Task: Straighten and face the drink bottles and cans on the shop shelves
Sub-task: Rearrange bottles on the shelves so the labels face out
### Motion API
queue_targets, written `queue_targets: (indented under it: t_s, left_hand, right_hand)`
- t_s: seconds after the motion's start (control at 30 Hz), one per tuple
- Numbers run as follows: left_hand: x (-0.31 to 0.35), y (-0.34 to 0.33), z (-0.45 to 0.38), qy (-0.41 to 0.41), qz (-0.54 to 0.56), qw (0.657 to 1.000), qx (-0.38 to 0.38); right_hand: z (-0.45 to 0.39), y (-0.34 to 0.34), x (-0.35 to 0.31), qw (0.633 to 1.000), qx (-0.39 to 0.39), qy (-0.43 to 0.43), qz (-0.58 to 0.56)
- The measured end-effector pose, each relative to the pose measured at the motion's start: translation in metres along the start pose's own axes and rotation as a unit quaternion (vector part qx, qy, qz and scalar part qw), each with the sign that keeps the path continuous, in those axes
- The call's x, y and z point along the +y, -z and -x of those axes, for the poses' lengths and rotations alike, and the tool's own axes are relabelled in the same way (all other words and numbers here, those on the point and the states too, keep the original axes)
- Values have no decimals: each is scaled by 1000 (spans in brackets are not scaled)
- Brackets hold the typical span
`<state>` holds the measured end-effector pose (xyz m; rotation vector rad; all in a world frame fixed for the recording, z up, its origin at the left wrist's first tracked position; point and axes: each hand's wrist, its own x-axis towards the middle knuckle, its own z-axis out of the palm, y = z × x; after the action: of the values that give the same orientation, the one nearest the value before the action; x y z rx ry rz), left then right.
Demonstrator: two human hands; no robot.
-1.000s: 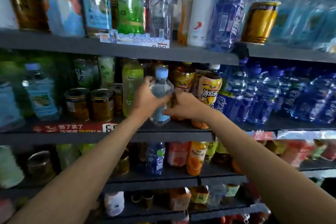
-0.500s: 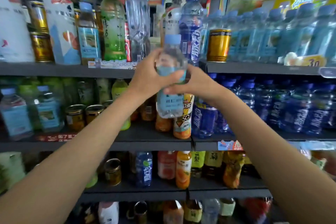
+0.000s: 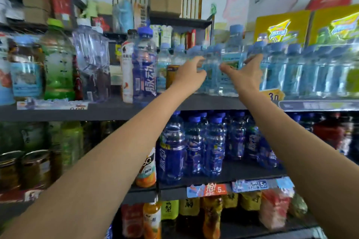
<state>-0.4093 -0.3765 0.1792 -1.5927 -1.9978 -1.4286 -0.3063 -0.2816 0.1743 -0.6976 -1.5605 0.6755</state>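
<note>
A clear water bottle [image 3: 232,58] with a pale blue label and blue cap stands on the top shelf [image 3: 204,103], in a row of like water bottles [image 3: 303,72]. My right hand [image 3: 245,73] holds it, thumb on the label's left and fingers round its right side. To the bottle's left, my left hand [image 3: 191,73] has loosely curled fingers and grips nothing; whether it touches the neighbouring bottle is unclear.
A tall dark blue drink bottle [image 3: 144,68], a white bottle and a gold can stand left of my hands. Below is a shelf of dark blue bottles [image 3: 194,147]. Green tea bottles [image 3: 58,64] stand far left, and yellow boxes [image 3: 281,25] sit behind the water row.
Both hands lifted the water bottle from the middle shelf to the top shelf and set it in the water row. My left hand has let go of it.
</note>
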Motion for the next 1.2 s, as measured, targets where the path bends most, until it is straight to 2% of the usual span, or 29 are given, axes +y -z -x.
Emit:
queue_targets:
  t_s: [0.17, 0.27, 0.4, 0.5, 0.6, 0.7, 0.8, 0.97, 1.07, 1.13, 1.2]
  left_hand:
    - [0, -50, -29, 45, -53, 996, -61]
    - [2, -74, -40, 88, -66, 989, -94]
    - [3, -95, -50, 122, -36, 990, -60]
    - [0, -102, -51, 106, -22, 994, -32]
    - [3, -112, -49, 83, -58, 995, 0]
    - [4, -125, -48, 70, -81, 993, 42]
    - [6, -135, -48, 71, -68, 993, 59]
    - [13, -150, -44, 63, -105, 989, 78]
    - [16, -147, -39, 81, -104, 989, 65]
    - [18, -143, -26, 60, -133, 986, 80]
    - [16, -139, -1, -21, -135, 980, 142]
  right_hand:
    - [-43, -8, 38, 997, -74, -17, 23]
    - [-54, -12, 47, 993, -113, 5, 39]
    - [-69, 6, 49, 968, -218, 71, 106]
    - [-80, 24, 53, 934, -275, 134, 182]
    - [-87, 34, 55, 910, -268, 193, 251]
    - [-89, 40, 57, 893, -226, 247, 301]
    - [-90, 41, 64, 897, -205, 274, 279]
    - [-90, 48, 79, 899, -244, 281, 229]
    - [-82, 52, 87, 907, -241, 283, 199]
    - [-73, 54, 91, 912, -194, 309, 185]
    - [-54, 54, 98, 923, -110, 344, 134]
